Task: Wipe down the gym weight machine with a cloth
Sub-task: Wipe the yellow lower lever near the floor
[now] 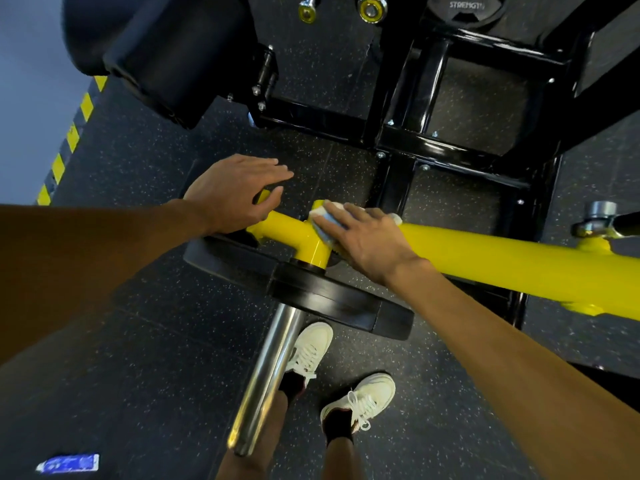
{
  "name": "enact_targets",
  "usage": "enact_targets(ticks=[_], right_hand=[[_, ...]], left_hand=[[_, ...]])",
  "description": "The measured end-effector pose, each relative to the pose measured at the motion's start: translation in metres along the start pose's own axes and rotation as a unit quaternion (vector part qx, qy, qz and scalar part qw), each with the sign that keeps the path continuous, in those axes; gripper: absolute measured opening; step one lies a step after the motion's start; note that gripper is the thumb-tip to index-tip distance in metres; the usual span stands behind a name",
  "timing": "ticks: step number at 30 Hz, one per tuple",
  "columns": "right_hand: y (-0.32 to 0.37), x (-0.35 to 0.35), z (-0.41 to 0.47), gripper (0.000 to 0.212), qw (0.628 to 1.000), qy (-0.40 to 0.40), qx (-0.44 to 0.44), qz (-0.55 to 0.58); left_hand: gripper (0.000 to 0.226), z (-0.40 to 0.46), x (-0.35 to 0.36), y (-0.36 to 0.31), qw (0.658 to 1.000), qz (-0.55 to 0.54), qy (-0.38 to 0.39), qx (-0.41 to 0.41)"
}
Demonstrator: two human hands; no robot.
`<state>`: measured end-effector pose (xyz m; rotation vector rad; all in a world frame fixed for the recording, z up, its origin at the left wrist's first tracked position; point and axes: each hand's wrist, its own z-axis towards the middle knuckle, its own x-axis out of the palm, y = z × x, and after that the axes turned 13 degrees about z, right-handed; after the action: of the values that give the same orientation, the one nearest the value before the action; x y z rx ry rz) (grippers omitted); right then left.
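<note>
The right hand (367, 237) lies flat, fingers straight and together, pressing a pale, soft cloth (325, 221) onto the yellow arm (485, 252) of the weight machine, right at the joint where a short yellow stub drops toward the plates. The cloth is folded and bunched, white with a bluish tint, and peeks out past the fingertips and at the far side of the hand. The left hand (235, 192) rests on the end of the same glossy, round tube, fingers spread and relaxed, the thumb tucked along its near side.

Under the joint sit thick black weight plates (332, 303), matte and rubbery, stacked on a polished chrome sleeve (273, 372) that runs toward the viewer. Behind stands the shiny black steel frame (408, 140), bolted at its corners, with a dark padded seat (166, 53) at upper left. A stored black plate (464, 8) at the top reads "STRENGTH", partly cut off.

The floor (138, 341) is dark speckled rubber with a yellow-and-black hazard stripe (71, 136) along the left edge. White laced sneakers (360, 400) stand below the plates, and a small blue packet (69, 463) lies at lower left, its print too blurred to read.
</note>
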<state>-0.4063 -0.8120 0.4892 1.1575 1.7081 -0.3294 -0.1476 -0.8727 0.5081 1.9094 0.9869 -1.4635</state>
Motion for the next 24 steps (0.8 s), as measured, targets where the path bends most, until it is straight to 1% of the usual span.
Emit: enact_targets(ticks=[2,6,10,12,16,19,24], right_hand=[[-0.002,-0.004,-0.018,0.079,1.000,0.003,-0.003,-0.026],[-0.018,-0.005,-0.064,0.097,0.997,-0.022,0.017,-0.066],[-0.036,-0.006,-0.111,0.097,0.994,-0.051,0.040,-0.092],[-0.037,-0.007,-0.122,0.097,0.993,-0.045,0.043,-0.105],[-0.030,-0.005,-0.105,0.098,0.994,-0.031,0.068,-0.080],[-0.018,-0.004,-0.077,0.098,0.996,-0.023,0.059,-0.056],[0.003,0.000,-0.018,0.080,1.000,-0.004,0.031,-0.004]], left_hand=[[0.059,0.000,0.000,0.000,1.000,0.004,0.000,-0.002],[0.062,0.000,-0.002,-0.001,1.000,0.001,0.013,-0.006],[0.063,0.000,-0.003,-0.002,1.000,0.000,0.013,-0.008],[0.063,0.000,-0.004,-0.002,1.000,-0.003,0.013,-0.009],[0.064,-0.001,-0.003,-0.001,1.000,-0.007,0.014,-0.011],[0.064,-0.001,-0.004,-0.002,1.000,-0.012,0.018,-0.011],[0.061,-0.001,-0.005,-0.002,1.000,-0.006,0.012,-0.002]])
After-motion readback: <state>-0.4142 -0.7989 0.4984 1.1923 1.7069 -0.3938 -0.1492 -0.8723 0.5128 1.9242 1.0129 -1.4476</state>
